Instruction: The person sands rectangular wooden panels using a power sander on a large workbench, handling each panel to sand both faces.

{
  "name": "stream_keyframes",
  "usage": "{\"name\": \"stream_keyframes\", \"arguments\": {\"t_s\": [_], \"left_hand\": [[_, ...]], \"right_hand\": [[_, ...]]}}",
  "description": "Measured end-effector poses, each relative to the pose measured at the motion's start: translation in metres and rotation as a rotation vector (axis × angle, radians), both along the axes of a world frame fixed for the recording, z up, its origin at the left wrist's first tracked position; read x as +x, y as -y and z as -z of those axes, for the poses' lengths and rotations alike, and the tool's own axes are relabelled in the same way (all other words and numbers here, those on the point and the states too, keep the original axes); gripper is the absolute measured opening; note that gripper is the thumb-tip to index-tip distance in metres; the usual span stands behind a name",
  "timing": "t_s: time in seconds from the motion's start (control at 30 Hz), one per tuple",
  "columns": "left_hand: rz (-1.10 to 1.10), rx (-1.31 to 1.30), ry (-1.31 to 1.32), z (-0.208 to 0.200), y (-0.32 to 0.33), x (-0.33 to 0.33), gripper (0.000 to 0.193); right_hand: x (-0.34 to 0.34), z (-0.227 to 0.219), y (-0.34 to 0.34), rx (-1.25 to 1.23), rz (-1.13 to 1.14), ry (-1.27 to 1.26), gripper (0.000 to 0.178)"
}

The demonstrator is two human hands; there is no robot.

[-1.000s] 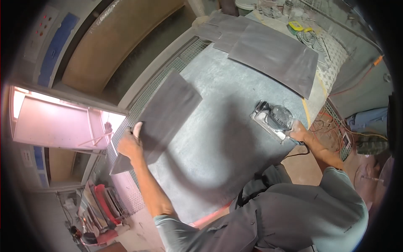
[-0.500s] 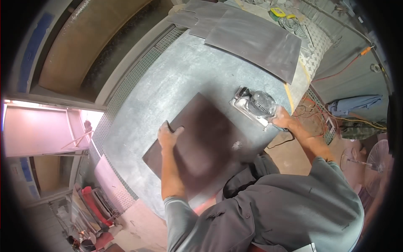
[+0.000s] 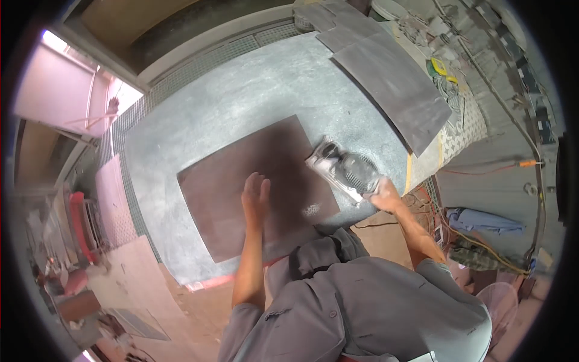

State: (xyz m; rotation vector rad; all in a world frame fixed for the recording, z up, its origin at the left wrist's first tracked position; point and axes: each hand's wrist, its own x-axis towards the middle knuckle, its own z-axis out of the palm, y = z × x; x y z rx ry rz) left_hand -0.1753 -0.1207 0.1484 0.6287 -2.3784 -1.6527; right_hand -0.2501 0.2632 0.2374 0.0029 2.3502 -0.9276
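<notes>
Viewing: head camera only, looking down; the wide lens bends straight edges.
Left hand [image 3: 256, 194]: lies flat on the dark brown panel [image 3: 258, 184], palm down, fingers [image 3: 258, 179] straight and close together, pointing far; nothing pinched.
Right hand [image 3: 384, 194]: wrapped around the near-right end of the power sander [image 3: 345, 170]; fingers curled on its body, though how firmly they press cannot be told.
Panel position: flat on the grey desk [image 3: 241, 102], near the near edge, directly in front of the person; its corners are turned somewhat against the desk edge.
Key relation: sander sits at the panel's right edge, touching or just overlapping it. From the right hand the panel lies to the left; the sander's long axis runs from near-right to far-left, pointing across the panel. The left hand is on the panel, the right hand beside it.
Surface mark: small pale dusty patch [image 3: 312, 210] on the panel, near its near-right corner, between the two hands.
Desk surface: dusty, mottled grey; a stack of grey sheets [image 3: 392, 90] lies at the far right, well apart from the panel.
Room: grated strip [image 3: 199, 66] along the desk's far-left side; cables [image 3: 422, 202] on the floor right; blue cloth [image 3: 482, 220] further right; pink boards left.
</notes>
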Motion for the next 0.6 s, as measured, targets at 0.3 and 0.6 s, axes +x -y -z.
{"name": "stream_keyframes", "arguments": {"t_s": [0.3, 0.6], "left_hand": [[-0.015, -0.112, 0.372, -0.026, -0.045, 0.059, 0.032], [0.053, -0.299, 0.238, -0.023, 0.002, -0.081, 0.039]], "right_hand": [[0.03, 0.0, 0.118, 0.202, -0.9, 0.033, 0.095], [-0.127, -0.006, 0.172, -0.005, -0.956, -0.179, 0.071]]}}
